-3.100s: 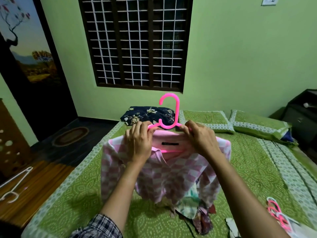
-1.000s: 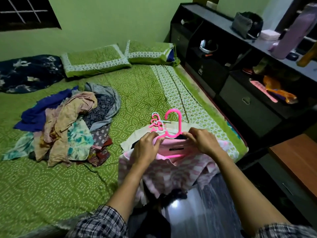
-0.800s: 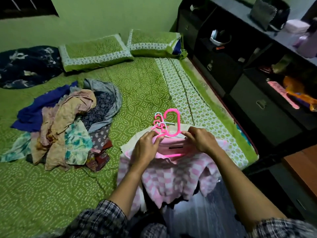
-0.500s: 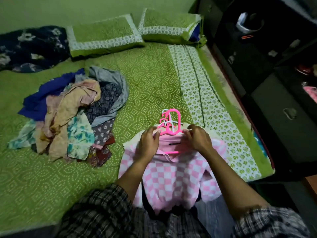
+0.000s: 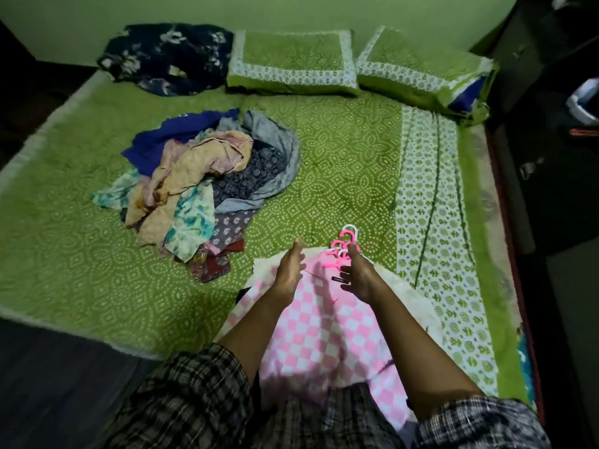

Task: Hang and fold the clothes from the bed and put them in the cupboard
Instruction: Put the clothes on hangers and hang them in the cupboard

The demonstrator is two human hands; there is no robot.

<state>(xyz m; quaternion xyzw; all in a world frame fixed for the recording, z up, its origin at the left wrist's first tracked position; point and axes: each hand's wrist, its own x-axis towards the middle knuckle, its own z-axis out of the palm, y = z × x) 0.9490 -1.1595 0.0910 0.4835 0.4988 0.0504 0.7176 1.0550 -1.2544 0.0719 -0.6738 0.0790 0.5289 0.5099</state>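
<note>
Pink-and-white checked shirt [image 5: 324, 335] lies spread flat at the near edge of our bed [image 5: 340, 176], collar pointing away from us. It rests on a cream cloth [image 5: 410, 298] that shows past both its shoulders. A pink hanger [image 5: 337, 264] shows in the neck opening, and just beyond the collar lies a small bunch of pink and white hangers [image 5: 349, 235].

Our two hands are over the collar with the neck opening between them. Our left hand [image 5: 290, 270] has its fingers straight and together, pointing toward the pillows. Our right hand [image 5: 358, 277] is loosely spread, thumb out to the side. Neither hand grips anything. The frame is blurred, so we cannot tell whether the palms touch the shirt or hang just above it. Dark plaid sleeves [image 5: 194, 400] cover our upper arms at the bottom of the view.

To our left, well apart from the shirt, a heap of clothes [image 5: 207, 189] sits in the middle of the green patterned bedspread: blue, beige, grey, dark printed and pale floral pieces tangled together. At the head of the bed two green pillows [image 5: 291, 64] with white printed borders lie side by side. A dark floral cloth [image 5: 165, 56] is bunched beside them in the far left corner. A dark cabinet [image 5: 551, 157] stands along the bed's right side.
</note>
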